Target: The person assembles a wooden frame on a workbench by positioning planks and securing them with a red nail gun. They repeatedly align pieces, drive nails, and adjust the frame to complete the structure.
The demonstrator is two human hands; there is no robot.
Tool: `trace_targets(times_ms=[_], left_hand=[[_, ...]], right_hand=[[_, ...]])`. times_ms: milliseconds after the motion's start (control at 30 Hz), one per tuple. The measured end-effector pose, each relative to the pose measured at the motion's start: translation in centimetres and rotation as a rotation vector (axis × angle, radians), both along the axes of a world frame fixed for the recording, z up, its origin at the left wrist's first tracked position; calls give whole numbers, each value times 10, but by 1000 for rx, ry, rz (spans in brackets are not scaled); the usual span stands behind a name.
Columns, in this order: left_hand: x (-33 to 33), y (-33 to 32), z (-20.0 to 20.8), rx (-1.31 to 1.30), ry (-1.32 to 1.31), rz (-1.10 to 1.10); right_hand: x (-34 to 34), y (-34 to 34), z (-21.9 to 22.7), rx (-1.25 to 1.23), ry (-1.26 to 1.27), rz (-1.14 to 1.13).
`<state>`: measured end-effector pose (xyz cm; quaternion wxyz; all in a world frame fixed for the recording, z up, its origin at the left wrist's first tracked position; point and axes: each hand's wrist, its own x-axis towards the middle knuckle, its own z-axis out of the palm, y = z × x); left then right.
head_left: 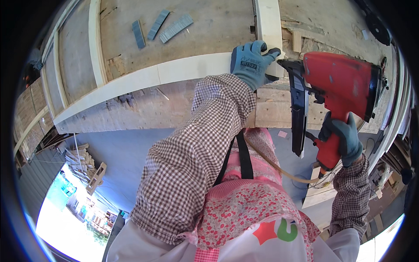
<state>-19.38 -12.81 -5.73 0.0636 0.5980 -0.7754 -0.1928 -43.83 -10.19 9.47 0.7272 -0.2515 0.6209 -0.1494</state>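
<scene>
My right hand (347, 137), in a blue-and-grey work glove, is wrapped round the handle of a red pneumatic staple gun (336, 81). The gun's black nose is at the right side of a pale wooden strip (269, 26), close to my left fingertips; whether it touches the wood I cannot tell. My left hand (249, 65), gloved alike, grips that strip where it meets a long front strip (174, 70) of a wooden frame. The fingers bend over the wood, with the thumb on the near side. The joint under the glove is hidden.
Several grey staple strips (175, 28) lie on the worn wooden workbench (209, 22). A tan air hose (283, 172) runs from the gun's handle across my front. Stacked wood pieces (83, 161) are at the lower left, and a board (312, 187) lies below the bench.
</scene>
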Motion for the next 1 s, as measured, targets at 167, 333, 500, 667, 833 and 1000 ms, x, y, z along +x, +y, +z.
trace_targets(times_ms=[167, 333, 500, 667, 833, 1000], left_hand=[[0, 2, -4, -34, -6, 15], [0, 2, -4, -18, 20, 15], [2, 0, -4, -10, 12, 16], [-1, 0, -2, -8, 38, 27], [-2, 0, 0, 5, 16, 28], [-2, 0, 0, 4, 17, 36]], right_hand=[[10, 1, 3, 34, 68, 44], [11, 4, 6, 6, 63, 20], [9, 17, 9, 10, 40, -67], [6, 29, 7, 16, 16, -91], [9, 31, 8, 25, 38, -82], [12, 27, 9, 24, 69, 28]])
